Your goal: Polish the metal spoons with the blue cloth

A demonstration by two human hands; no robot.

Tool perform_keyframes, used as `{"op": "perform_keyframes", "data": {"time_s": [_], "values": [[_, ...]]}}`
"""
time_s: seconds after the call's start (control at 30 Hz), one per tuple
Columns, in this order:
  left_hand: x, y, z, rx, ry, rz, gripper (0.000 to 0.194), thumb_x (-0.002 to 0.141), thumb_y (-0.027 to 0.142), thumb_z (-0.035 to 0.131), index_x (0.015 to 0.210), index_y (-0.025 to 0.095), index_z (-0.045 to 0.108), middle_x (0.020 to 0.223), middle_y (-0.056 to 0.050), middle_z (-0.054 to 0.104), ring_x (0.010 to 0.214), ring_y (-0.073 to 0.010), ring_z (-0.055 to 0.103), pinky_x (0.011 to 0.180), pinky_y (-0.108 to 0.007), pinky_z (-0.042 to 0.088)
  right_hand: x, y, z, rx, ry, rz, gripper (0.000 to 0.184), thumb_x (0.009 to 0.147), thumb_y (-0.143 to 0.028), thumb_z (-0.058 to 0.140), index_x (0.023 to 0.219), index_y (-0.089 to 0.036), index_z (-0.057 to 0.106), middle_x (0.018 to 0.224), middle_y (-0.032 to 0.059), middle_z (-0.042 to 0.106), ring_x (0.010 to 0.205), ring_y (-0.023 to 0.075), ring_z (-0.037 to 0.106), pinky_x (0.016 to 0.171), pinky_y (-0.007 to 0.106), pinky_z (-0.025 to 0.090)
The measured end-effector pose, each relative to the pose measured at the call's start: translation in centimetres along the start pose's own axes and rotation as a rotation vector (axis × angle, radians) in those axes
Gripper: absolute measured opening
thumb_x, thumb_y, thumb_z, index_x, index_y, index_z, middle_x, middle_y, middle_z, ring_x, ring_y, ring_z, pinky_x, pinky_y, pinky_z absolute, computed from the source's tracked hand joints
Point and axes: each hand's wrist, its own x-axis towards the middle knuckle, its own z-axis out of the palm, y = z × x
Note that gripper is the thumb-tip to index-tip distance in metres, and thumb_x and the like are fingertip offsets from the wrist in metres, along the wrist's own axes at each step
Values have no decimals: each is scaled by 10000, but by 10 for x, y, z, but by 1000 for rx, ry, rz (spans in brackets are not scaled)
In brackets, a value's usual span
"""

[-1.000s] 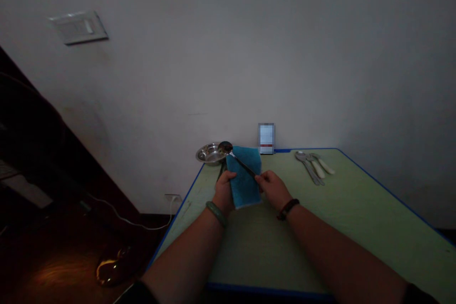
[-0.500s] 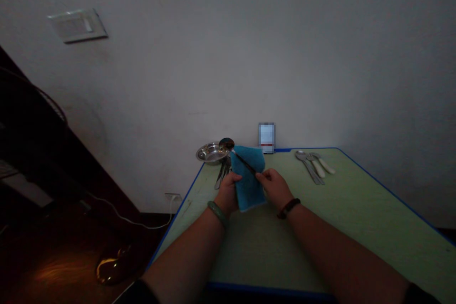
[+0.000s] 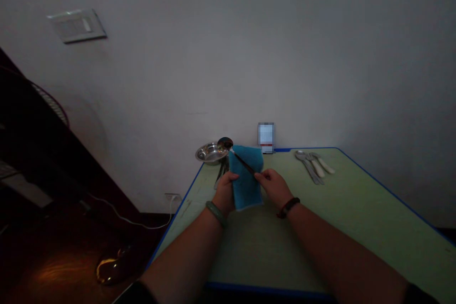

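Observation:
My left hand (image 3: 225, 193) is closed on the left edge of a blue cloth (image 3: 247, 190), thumb on top and the other fingers hidden behind it. Across the front of the cloth lies a ladle-like spoon (image 3: 225, 143) with a shiny round bowl and a dark handle. My right hand (image 3: 273, 187) pinches the handle's lower end, and the bowl points up and left. Behind the spoon's bowl stands a shallow metal bowl (image 3: 211, 154) at the table's far left corner. Several pieces of cutlery (image 3: 221, 171) lie by it, partly covered by my left hand and the cloth.
The pale green table (image 3: 356, 228) has a blue edge. At its far right lie several spoons and forks (image 3: 309, 166), some with whitish handles. A phone (image 3: 266, 137) leans against the wall. A white cable (image 3: 142, 224) runs to a socket at left, near a dark fan (image 3: 53, 104).
My left hand, the cloth and the spoon's bowl have shifted very slightly left. Both hands keep the same hold.

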Motion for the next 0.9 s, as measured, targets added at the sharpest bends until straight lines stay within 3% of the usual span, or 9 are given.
{"op": "perform_keyframes", "data": {"time_s": [0.47,0.73,0.9], "values": [[0,9,8,-75,168,59,559,564,203,455,1098,92,579,944,-101,683,901,-304,611,827,-447,434,-1,3,1,-108,-74,-14,301,742,-471,480,656,-183,483,644,2,557,624,135,503,564,241,328],[1,8,2,-78,109,99,458,578,219,486,1005,118,616,910,-85,686,917,-304,602,834,-447,431,-4,4,5,-131,-104,-54,291,755,-462,476,672,-183,486,638,-1,553,606,128,496,544,232,306],[1,9,9,-100,180,92,410,567,227,474,935,127,625,865,-77,689,917,-304,600,833,-444,430,-5,6,6,-159,-125,-85,276,767,-447,476,687,-184,496,654,5,570,610,126,506,540,226,303]]}}
